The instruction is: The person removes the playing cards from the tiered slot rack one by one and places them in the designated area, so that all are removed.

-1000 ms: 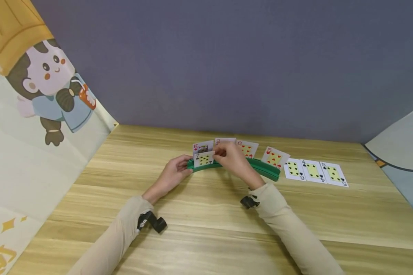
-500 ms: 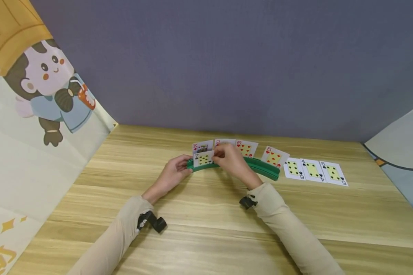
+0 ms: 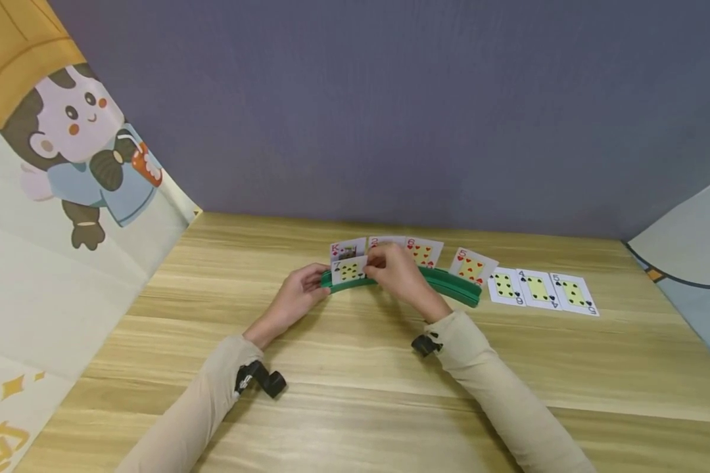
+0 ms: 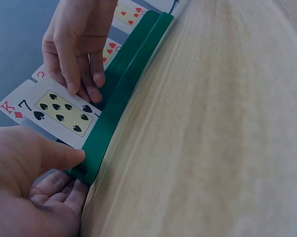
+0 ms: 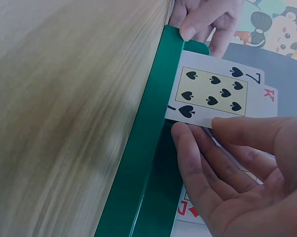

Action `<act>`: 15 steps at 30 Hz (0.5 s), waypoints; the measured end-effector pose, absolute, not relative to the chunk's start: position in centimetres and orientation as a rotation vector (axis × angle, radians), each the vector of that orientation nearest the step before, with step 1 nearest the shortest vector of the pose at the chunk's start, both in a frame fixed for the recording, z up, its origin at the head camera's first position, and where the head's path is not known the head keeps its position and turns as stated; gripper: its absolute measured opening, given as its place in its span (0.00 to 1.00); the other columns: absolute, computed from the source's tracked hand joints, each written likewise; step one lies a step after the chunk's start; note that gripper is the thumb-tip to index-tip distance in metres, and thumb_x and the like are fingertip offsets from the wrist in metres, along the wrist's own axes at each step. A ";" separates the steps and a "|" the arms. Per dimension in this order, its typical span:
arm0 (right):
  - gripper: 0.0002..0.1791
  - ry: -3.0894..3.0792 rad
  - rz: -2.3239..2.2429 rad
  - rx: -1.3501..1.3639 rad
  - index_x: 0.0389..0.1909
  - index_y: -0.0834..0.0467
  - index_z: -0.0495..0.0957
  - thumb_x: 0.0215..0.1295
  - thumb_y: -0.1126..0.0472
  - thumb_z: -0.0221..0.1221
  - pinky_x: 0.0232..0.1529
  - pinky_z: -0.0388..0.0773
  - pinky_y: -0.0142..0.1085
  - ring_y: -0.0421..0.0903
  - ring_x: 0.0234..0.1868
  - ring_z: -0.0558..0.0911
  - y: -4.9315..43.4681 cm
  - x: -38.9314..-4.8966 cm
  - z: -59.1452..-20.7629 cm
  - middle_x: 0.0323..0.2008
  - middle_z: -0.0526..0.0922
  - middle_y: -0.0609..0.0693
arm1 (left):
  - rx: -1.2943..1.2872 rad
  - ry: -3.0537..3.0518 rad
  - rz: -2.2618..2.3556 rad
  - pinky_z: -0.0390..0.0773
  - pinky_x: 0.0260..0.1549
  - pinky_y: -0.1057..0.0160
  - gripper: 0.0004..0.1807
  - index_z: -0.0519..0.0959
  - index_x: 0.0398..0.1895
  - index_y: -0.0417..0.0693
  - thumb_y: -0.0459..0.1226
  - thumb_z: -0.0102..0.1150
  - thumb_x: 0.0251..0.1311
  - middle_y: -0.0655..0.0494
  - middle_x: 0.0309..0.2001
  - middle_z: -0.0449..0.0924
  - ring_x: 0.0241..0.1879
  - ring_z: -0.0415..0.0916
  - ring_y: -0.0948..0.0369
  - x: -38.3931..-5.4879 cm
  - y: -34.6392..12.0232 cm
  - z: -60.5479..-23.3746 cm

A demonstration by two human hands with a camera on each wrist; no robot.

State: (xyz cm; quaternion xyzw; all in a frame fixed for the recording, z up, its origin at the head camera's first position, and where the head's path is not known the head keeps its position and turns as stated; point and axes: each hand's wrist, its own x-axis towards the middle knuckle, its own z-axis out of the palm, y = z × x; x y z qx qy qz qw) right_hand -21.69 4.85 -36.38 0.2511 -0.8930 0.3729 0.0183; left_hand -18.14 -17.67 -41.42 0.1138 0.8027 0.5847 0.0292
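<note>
My right fingers (image 5: 188, 153) pinch the seven of spades (image 3: 348, 269) by its right edge; my left fingers (image 4: 54, 181) grip the green card holder (image 3: 449, 284) at its left end. Card's lower end sits behind the front lip, ahead of the king of diamonds (image 3: 346, 248). Long axis crosswise to holder, top up and leaning away, face toward me.
</note>
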 end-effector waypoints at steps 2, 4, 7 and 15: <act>0.04 -2.772 1.165 0.775 0.31 0.60 0.84 0.66 0.66 0.64 0.36 0.84 0.39 0.43 0.33 0.83 4.9 -21.6 -36.3 0.31 0.85 0.49 | 0.360 2.477 1.802 0.78 0.59 0.58 0.24 0.73 0.62 0.35 0.22 0.57 0.62 0.37 0.59 0.77 0.58 0.77 0.48 -18.2 -17.6 -41.4; 0.04 -2.773 1.171 0.771 0.31 0.60 0.85 0.66 0.66 0.64 0.36 0.84 0.39 0.44 0.33 0.83 4.8 -21.6 -36.3 0.32 0.85 0.49 | 0.370 2.477 1.804 0.78 0.59 0.58 0.24 0.73 0.62 0.34 0.22 0.57 0.61 0.36 0.59 0.77 0.58 0.77 0.47 -18.2 -17.6 -41.4; 0.03 -2.772 1.184 0.776 0.32 0.60 0.85 0.66 0.67 0.63 0.37 0.84 0.39 0.44 0.34 0.83 4.8 -21.5 -36.2 0.32 0.85 0.50 | 0.378 2.472 1.807 0.79 0.59 0.57 0.24 0.73 0.62 0.34 0.21 0.57 0.61 0.36 0.59 0.77 0.58 0.77 0.46 -18.3 -17.7 -41.4; 0.04 -2.763 1.251 0.767 0.33 0.61 0.84 0.67 0.67 0.62 0.37 0.84 0.40 0.45 0.34 0.83 5.2 -21.0 -35.8 0.33 0.85 0.50 | 0.349 2.466 1.811 0.77 0.60 0.59 0.23 0.73 0.62 0.35 0.22 0.58 0.61 0.38 0.59 0.78 0.59 0.77 0.48 -18.3 -17.7 -41.5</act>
